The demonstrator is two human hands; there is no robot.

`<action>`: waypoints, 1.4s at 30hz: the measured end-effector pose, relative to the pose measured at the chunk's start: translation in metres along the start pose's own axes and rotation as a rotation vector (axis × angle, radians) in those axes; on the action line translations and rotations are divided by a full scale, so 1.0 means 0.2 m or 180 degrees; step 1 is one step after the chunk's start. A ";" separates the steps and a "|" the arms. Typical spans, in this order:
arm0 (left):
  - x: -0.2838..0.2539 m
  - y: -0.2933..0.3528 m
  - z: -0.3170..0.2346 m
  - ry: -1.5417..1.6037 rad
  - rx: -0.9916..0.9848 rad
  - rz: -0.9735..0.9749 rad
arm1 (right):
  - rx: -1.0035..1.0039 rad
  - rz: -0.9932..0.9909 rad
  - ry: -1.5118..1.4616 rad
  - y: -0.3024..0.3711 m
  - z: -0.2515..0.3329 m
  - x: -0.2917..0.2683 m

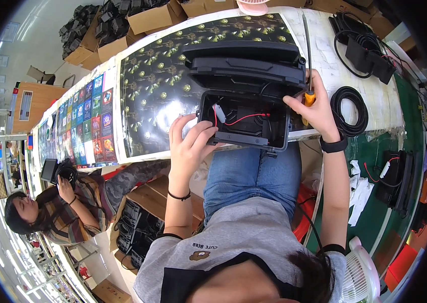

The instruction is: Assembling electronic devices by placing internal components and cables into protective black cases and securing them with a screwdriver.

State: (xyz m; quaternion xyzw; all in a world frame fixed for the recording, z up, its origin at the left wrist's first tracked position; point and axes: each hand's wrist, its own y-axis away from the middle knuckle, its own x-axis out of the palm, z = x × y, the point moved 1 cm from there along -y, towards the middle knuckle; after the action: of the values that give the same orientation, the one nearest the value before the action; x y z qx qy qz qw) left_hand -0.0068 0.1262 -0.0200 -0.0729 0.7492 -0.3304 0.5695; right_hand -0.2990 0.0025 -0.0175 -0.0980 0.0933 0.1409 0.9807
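A black plastic case [244, 139] with its lid [249, 68] raised sits at the table's near edge, above my lap. Inside it lie a red wire [244, 119] and a small white connector [219, 114]. My left hand [188, 137] grips the case's left near corner, fingertips over the rim. At the right side, my right hand [317, 108] holds the case near the hinge, thumb on the rim and fingers partly hidden behind. A screwdriver with an orange handle [309, 98] and long thin shaft shows beside the right fingers; whether they touch it I cannot tell.
A coiled black cable [350, 111] lies right of the case, with black devices and cables [367, 53] farther back. A dark patterned mat [158, 96] covers the table. Cardboard boxes [155, 19] stand behind. At left, a co-worker [79, 207] holds a black device and cable.
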 end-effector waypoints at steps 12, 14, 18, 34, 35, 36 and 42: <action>-0.03 0.00 -0.11 0.0304 -0.0196 0.0218 | 0.0156 -0.0306 -0.1276 0.02 0.05 0.01; -0.02 0.03 -0.11 0.0303 -0.0174 0.0213 | 0.0142 -0.0341 -0.1251 0.01 0.09 0.00; 0.01 0.05 -0.10 0.0431 -0.0238 -0.0078 | 0.0220 -0.0358 -0.0878 0.01 0.10 -0.02; 0.16 0.03 -0.15 0.2638 -0.1681 -0.1353 | 0.0457 -0.0067 -0.1087 0.00 0.10 -0.04; 0.17 0.03 -0.16 0.2642 -0.1687 -0.1354 | 0.0462 -0.0065 -0.1082 0.00 0.12 -0.05; 0.18 0.03 -0.16 0.2703 -0.1610 -0.1502 | 0.0420 -0.0023 -0.1094 0.00 0.14 -0.04; 0.19 0.05 -0.16 0.2515 -0.1519 -0.1499 | 0.0151 0.0025 -0.1321 0.00 0.14 -0.04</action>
State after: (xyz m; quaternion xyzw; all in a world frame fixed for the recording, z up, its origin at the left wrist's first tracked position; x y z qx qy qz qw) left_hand -0.0459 0.1285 -0.0509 -0.2370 0.9248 -0.2718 0.1209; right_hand -0.3018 0.0064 0.0119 -0.0434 -0.1070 0.1597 0.9804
